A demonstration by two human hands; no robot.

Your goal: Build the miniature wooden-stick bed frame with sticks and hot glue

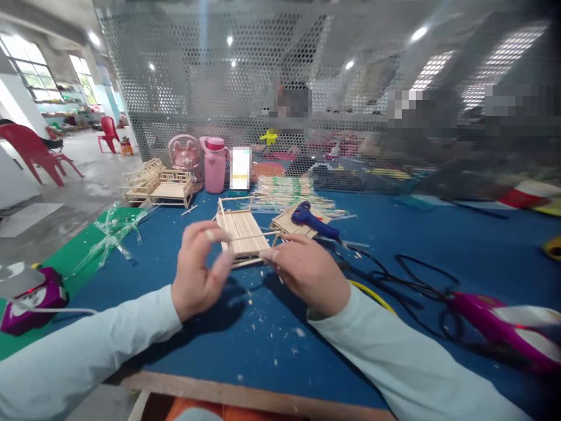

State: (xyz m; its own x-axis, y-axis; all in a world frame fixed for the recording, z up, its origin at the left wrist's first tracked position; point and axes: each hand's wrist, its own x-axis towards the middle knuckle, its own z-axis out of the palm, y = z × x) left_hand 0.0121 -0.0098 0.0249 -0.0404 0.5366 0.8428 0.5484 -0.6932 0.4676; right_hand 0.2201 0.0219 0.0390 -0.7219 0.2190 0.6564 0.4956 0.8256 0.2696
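A small model made of thin wooden sticks (245, 225), with a slatted flat part and upright posts, lies on the blue table in front of me. A single stick (254, 236) crosses its near side. My left hand (199, 272) is at the model's left, slightly blurred, thumb and index finger apart, the fingertips close to that stick's left end. At the right corner, my right hand (309, 272) has its fingers pinched together around the stick's right end; the fingertips are partly hidden. Just behind my right hand, a blue glue gun (313, 221) rests on another slatted stick panel (289, 222).
Finished-looking stick furniture (170, 188), a pink flask (214, 166) and a lit phone (241, 168) stand at the back left. Bagged stick bundles (284, 190) lie before the perforated metal screen (197, 88). Black cables (394, 275) run to a purple power strip (504, 327) at right.
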